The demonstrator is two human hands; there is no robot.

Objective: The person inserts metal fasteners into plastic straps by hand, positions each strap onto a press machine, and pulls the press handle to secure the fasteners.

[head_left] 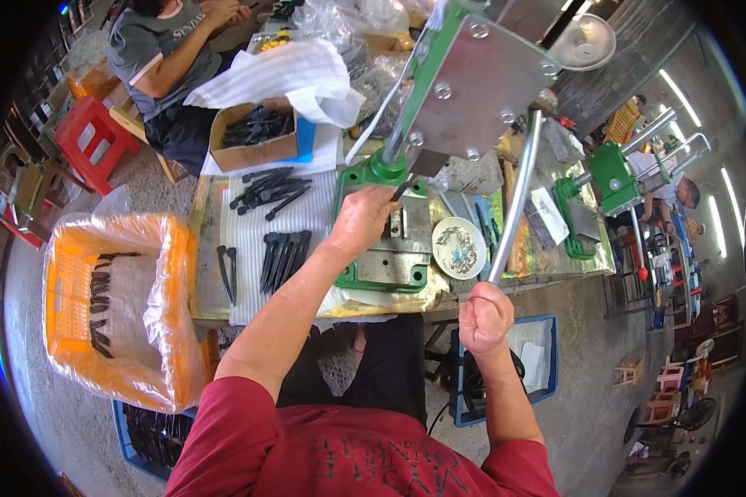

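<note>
My left hand (363,220) reaches onto the steel base of a green hand press (387,267) and pinches a thin black part (401,190) under the ram. My right hand (484,316) is closed around the lower end of the press's long curved metal lever (517,197), pulled down near the table's front edge. Rows of black narrow parts (284,257) lie on a white corrugated sheet just left of the press. A small white bowl (459,247) of tiny metal pieces sits right of the press base.
An orange crate (66,273) lined with clear plastic holds black parts at my left. A cardboard box (253,137) of black parts stands behind. Another person (170,58) works at the far left. A second green press (612,184) stands at right. A blue bin (547,364) sits below.
</note>
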